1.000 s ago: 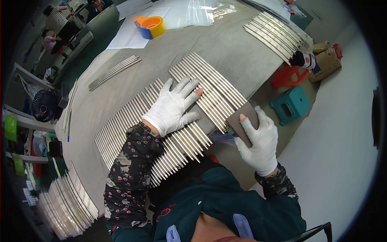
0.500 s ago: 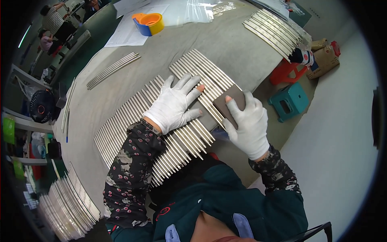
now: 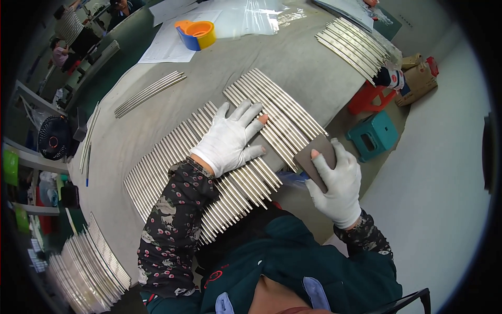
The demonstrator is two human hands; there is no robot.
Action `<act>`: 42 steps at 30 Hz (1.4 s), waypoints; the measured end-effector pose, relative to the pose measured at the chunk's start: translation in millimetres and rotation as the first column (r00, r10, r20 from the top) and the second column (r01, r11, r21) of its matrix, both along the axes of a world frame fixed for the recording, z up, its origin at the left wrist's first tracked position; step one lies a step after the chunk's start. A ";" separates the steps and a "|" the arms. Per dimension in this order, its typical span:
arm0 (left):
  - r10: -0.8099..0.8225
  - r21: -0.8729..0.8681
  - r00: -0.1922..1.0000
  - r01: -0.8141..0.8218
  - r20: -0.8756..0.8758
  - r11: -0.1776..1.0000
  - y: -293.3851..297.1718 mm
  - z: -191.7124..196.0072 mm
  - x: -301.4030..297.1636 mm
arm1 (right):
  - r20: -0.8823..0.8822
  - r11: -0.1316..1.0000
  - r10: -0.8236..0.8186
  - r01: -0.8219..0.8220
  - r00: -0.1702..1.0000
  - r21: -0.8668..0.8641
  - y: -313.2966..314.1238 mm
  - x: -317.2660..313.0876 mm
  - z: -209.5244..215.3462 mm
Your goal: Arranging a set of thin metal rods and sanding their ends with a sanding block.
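Worktable (image 3: pixel 172 112) grey, rod-strewn | left hand (image 3: pixel 230 138) flat on rods (image 3: pixel 209 167) | right hand (image 3: pixel 337 183) gripping sanding pad (image 3: pixel 314 159)

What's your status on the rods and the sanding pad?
Left hand flat on the metal rods, gloved. Right hand grips the brown sanding pad at the rods' near ends. Nothing in the way.

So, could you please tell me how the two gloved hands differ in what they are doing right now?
The left hand lies flat, fingers spread, pressing on the row of metal rods; the right hand is curled around a dark brown pad. The left hand sits over the grey table, while the right hand is at the table's near edge, at the rod ends. Both wear white gloves with cut-off fingertips.
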State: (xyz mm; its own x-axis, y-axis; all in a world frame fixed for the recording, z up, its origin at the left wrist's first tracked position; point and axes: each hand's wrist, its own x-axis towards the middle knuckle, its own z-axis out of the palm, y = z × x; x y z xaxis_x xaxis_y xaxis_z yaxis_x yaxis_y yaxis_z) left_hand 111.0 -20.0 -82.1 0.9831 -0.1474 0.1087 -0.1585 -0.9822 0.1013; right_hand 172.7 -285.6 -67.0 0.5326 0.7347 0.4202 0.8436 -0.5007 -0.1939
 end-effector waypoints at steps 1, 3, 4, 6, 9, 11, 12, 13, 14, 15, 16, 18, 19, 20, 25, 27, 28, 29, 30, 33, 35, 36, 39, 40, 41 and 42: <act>-0.006 0.003 1.000 0.006 0.018 1.000 -1.3 1.1 1.0 | 0.004 1.000 0.002 -0.002 1.000 -0.010 5.9 2.7 -3.5; -0.001 0.007 1.000 0.001 0.027 1.000 -0.6 2.2 -0.7 | 0.004 0.998 0.014 -0.014 1.000 -0.068 28.1 7.2 0.8; 0.000 0.011 0.999 0.000 0.039 1.000 -0.1 3.8 -2.7 | 0.099 0.998 0.017 -0.011 0.995 -0.058 43.2 6.8 4.7; 0.003 0.016 0.999 -0.004 0.053 1.000 1.1 3.5 -4.3 | 0.119 0.999 0.038 -0.034 0.992 -0.036 59.2 12.9 0.5; -0.005 -0.016 1.000 0.005 -0.003 1.000 0.6 1.9 -0.3 | 0.020 0.994 0.062 -0.060 0.998 -0.089 21.1 6.6 6.2; 0.013 -0.007 1.000 -0.013 -0.004 1.000 -0.4 3.6 -0.1 | 0.076 0.996 0.054 -0.049 0.996 -0.074 9.3 6.9 1.6; 0.004 -0.008 1.000 -0.004 -0.010 1.000 -3.2 3.6 -0.5 | 0.059 0.995 0.034 -0.028 0.998 -0.091 12.3 4.0 6.1; 0.009 -0.001 1.000 -0.009 0.012 1.000 -2.4 2.2 -1.8 | 0.055 0.996 0.031 -0.026 0.998 -0.089 25.9 5.0 8.1; -0.007 -0.001 1.000 0.007 0.010 1.000 -2.7 2.2 -2.4 | 0.052 0.996 0.027 -0.022 0.998 -0.086 42.1 7.4 9.0; 0.000 -0.010 1.000 0.000 0.000 1.000 -0.1 3.0 -2.5 | 0.108 0.998 0.027 -0.021 0.994 -0.058 54.4 10.5 3.2; 0.007 -0.018 1.000 -0.007 -0.010 1.000 1.4 3.5 -1.4 | 0.111 0.998 0.017 -0.011 0.994 -0.056 51.5 10.9 3.9; -0.010 0.002 0.998 0.009 0.061 1.000 1.6 -2.4 -0.3 | 0.043 0.994 0.052 -0.047 0.998 -0.096 35.0 10.5 7.4; -0.004 0.006 0.999 0.003 0.045 1.000 1.9 0.4 -1.1 | 0.041 0.995 0.072 -0.069 0.997 -0.073 12.8 6.0 11.7; 0.002 0.012 1.000 -0.002 0.024 1.000 0.7 1.7 -1.1 | 0.027 0.993 0.059 -0.056 0.998 -0.108 -8.4 4.3 8.9; 0.004 0.008 1.000 -0.004 -0.029 1.000 0.9 5.2 -1.9 | -0.026 0.995 -0.072 0.070 0.997 -0.075 -40.8 -6.0 8.7; 0.002 0.024 0.999 -0.001 -0.037 1.000 1.3 3.1 -1.1 | -0.041 0.996 -0.051 0.048 0.998 -0.075 -34.1 -11.1 8.1; 0.003 0.029 0.999 -0.002 -0.041 1.000 1.9 2.1 -0.2 | -0.061 0.997 -0.021 0.016 0.998 -0.075 -28.9 -12.4 6.0; 0.004 0.027 0.999 -0.002 -0.048 1.000 2.4 1.4 0.8 | -0.066 0.998 0.008 -0.012 0.998 -0.065 -24.7 -12.4 3.1; 0.007 0.024 0.999 -0.006 -0.053 1.000 0.9 1.6 -1.2 | -0.068 0.998 0.012 -0.016 0.998 -0.063 -23.0 -14.8 3.8; 0.013 0.023 0.999 -0.012 -0.037 1.000 0.5 2.9 -6.0 | -0.108 0.998 0.036 -0.042 0.993 -0.055 -19.9 -19.2 4.0; 0.013 0.018 0.999 -0.013 -0.032 1.000 0.4 2.8 -8.3 | -0.111 0.998 0.028 -0.034 0.993 -0.048 -18.7 -20.3 0.9; 0.012 0.021 0.999 -0.011 -0.036 1.000 0.6 3.0 -8.1 | -0.111 0.998 0.026 -0.032 0.993 -0.047 -16.8 -20.5 0.0; 0.012 0.023 0.999 -0.011 -0.042 1.000 1.5 4.2 -8.3 | -0.083 0.999 0.029 -0.032 0.996 -0.029 -12.7 -20.8 -1.9; 0.015 0.020 0.999 -0.014 -0.045 1.000 1.7 4.6 -8.9 | -0.079 0.999 0.034 -0.037 0.996 -0.031 -12.3 -20.3 -1.7; 0.018 0.020 0.999 -0.017 -0.044 1.000 1.7 4.5 -9.1 | -0.075 0.999 0.039 -0.042 0.996 -0.033 -11.9 -19.9 -1.4; 0.020 0.017 0.999 -0.019 -0.041 1.000 1.4 3.7 -8.8 | -0.074 0.998 0.042 -0.044 0.996 -0.034 -12.5 -18.9 -0.1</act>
State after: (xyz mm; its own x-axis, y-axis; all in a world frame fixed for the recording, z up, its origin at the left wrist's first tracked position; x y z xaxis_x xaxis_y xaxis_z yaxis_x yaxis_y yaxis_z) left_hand 102.1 -18.6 -78.3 0.9894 -0.1295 0.0657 -0.1352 -0.9867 0.0907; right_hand 153.8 -298.1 -67.1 0.5285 0.7716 0.3540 0.8488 -0.4719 -0.2386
